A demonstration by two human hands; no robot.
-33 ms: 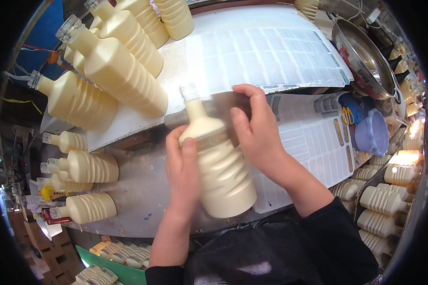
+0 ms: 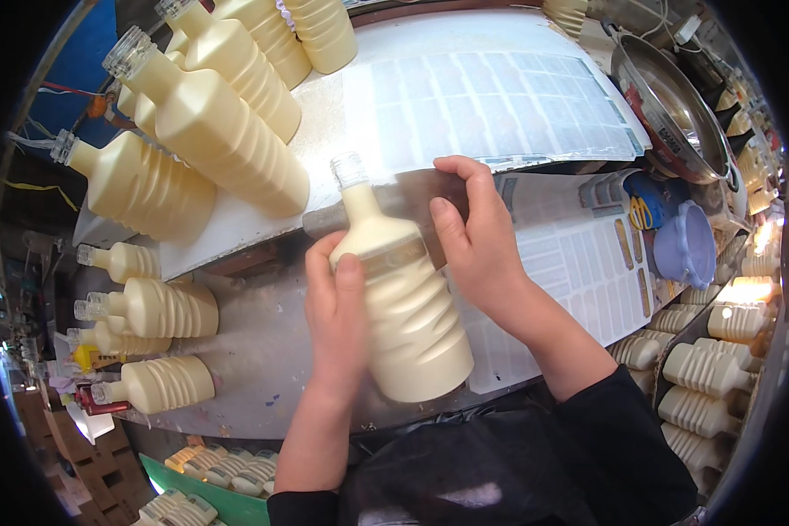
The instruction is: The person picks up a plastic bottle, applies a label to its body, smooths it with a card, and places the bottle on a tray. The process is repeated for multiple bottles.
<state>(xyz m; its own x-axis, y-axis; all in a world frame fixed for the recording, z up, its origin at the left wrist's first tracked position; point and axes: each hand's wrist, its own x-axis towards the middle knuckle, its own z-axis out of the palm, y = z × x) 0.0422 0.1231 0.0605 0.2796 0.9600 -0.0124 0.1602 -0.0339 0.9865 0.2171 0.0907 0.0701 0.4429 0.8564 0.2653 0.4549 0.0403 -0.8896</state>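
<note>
A cream bottle point(image 2: 412, 324) with a clear threaded neck and rippled sides leans in front of me, its neck pointing away. My left hand point(image 2: 335, 294) is closed around its left shoulder, thumb on the front. Across the bottle's shoulder runs a faint see-through band point(image 2: 393, 258). To the right of the bottle my right hand point(image 2: 478, 219) is apart from it, thumb and index finger spread, the other fingers partly hidden. Behind the bottle and the right fingertips lies a grey-brown strip point(image 2: 416, 197) along the raised board's front edge; whether the fingers touch it I cannot tell.
Pale label sheets point(image 2: 500, 105) cover the raised white board, and another sheet point(image 2: 570, 254) lies lower right. Several cream bottles point(image 2: 228, 131) stand at left. At right are a metal pan point(image 2: 675, 96), a purple basin point(image 2: 685, 245), yellow-handled scissors point(image 2: 642, 213) and racked bottles point(image 2: 706, 368).
My right hand has shifted very slightly right, away from the bottle. The left hand and the bottle keep their place.
</note>
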